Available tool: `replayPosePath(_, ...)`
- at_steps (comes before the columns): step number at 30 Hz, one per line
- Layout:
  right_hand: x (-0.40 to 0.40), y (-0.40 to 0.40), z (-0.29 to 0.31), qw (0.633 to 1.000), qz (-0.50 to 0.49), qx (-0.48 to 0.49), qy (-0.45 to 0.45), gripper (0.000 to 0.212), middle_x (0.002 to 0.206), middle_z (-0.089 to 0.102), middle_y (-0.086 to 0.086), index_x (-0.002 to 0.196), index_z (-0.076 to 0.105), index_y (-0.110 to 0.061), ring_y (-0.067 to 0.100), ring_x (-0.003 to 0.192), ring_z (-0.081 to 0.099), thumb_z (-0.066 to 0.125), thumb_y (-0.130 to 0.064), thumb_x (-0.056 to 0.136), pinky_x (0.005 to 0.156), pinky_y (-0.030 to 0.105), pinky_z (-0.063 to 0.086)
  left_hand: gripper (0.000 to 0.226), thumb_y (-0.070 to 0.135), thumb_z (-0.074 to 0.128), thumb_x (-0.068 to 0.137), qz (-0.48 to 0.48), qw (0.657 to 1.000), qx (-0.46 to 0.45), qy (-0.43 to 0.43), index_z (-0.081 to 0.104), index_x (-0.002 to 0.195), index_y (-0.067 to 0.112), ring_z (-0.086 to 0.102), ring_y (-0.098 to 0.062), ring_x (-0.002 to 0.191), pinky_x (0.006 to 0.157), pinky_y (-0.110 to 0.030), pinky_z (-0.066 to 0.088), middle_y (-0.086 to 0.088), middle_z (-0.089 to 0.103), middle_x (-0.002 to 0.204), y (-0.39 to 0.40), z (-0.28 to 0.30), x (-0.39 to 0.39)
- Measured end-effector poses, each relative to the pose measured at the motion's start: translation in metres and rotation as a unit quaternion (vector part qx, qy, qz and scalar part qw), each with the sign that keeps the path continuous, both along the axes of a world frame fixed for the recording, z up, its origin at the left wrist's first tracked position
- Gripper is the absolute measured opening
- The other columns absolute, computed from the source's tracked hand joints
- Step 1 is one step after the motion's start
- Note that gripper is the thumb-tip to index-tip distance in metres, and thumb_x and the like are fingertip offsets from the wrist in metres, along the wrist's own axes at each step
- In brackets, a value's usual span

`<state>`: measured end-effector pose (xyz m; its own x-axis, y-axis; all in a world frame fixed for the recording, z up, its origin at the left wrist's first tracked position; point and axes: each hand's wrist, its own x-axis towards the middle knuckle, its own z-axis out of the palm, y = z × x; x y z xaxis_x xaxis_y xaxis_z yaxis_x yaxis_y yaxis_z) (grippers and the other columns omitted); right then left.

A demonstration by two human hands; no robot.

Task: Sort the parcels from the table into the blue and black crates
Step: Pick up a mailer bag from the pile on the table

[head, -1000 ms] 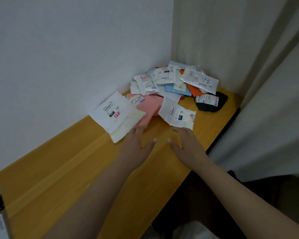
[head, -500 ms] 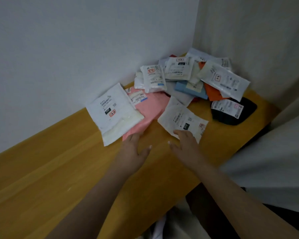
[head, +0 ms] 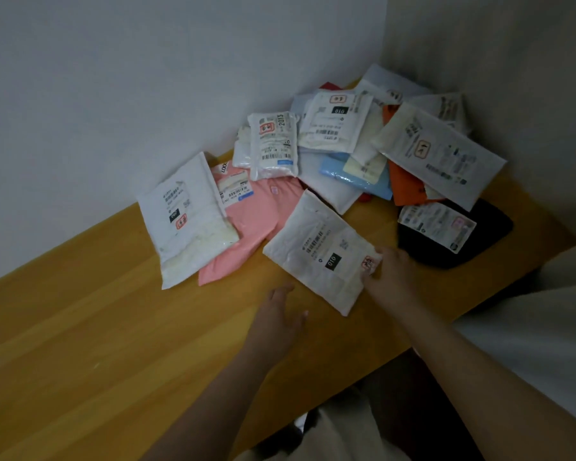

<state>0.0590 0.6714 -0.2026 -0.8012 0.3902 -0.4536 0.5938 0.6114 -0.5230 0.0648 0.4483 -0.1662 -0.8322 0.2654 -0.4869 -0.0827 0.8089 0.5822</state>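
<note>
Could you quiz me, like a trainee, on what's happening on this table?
1. True or false: the right hand touches the white parcel marked 010.
2. What does the left hand hold? A) a pink parcel B) nothing C) a black parcel
3. Which colour is the parcel lying between the two nearest white parcels?

Key:
1. True; its fingers are at the parcel's right corner.
2. B; it is open above the table.
3. Pink.

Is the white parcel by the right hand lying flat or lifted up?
Mostly flat. The white parcel lies label-up on the table; the right hand grips its near corner.
</note>
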Motion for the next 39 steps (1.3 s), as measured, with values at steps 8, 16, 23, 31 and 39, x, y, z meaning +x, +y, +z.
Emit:
replayPosePath(8,-0.03,0.002,-0.019,0.994,0.071,0.05,-0.059,0.093,0.15,0.029,0.012,0.148,0.022,-0.016,0.034,0.137,0.026,0.078,-0.04,0.076,0.11,0.047,0.028,0.062,0.033,0.06,0.094,0.054,0.998,-0.018,-0.038,0.032,0.147,0.018,0.039,-0.019,0.136,0.109,-0.036,0.037,-0.005,0.04,0.149,0.007,-0.013,-0.008)
replayPosePath(16,-0.015,-0.019,-0.043,0.996,0.048,-0.056,-0.047,0.064,0.125,0.059,0.009,0.129,0.044,-0.016,0.028,0.111,0.057,0.079,-0.031,0.077,0.093,0.046,0.049,0.071,0.027,0.063,0.093,0.132,0.989,0.003,-0.071,0.024,0.15,0.011,0.038,-0.023,0.138,0.104,-0.033,0.039,-0.01,0.039,0.151,0.003,-0.025,-0.007)
replayPosePath(23,-0.003,-0.035,-0.035,0.967,0.044,-0.251,-0.011,0.014,0.102,0.065,0.003,0.106,0.054,-0.007,0.014,0.088,0.065,0.051,-0.018,0.099,0.068,0.034,0.059,0.06,0.016,0.058,0.096,0.254,0.96,0.077,-0.09,0.027,0.146,0.007,0.055,-0.015,0.119,0.071,-0.013,0.049,-0.006,0.054,0.132,-0.006,-0.031,0.001)
replayPosePath(31,0.013,-0.072,-0.011,0.942,0.023,-0.334,-0.015,0.016,0.098,0.069,0.003,0.098,0.059,-0.011,0.017,0.085,0.07,0.053,-0.026,0.098,0.064,0.031,0.06,0.02,0.018,0.061,0.094,0.317,0.943,0.095,-0.03,0.053,0.11,0.01,0.064,-0.025,0.092,0.078,-0.046,0.057,-0.001,0.062,0.1,-0.048,-0.038,0.018)
replayPosePath(39,0.047,-0.169,0.018,0.956,0.076,-0.284,0.02,0.025,0.092,0.068,0.017,0.083,0.052,-0.005,0.028,0.08,0.07,0.053,-0.024,0.099,0.064,0.047,0.058,0.017,0.015,0.063,0.092,0.367,0.915,0.153,0.074,0.048,0.087,0.019,0.054,-0.012,0.067,0.057,-0.028,0.043,0.004,0.056,0.075,-0.148,-0.031,0.074)
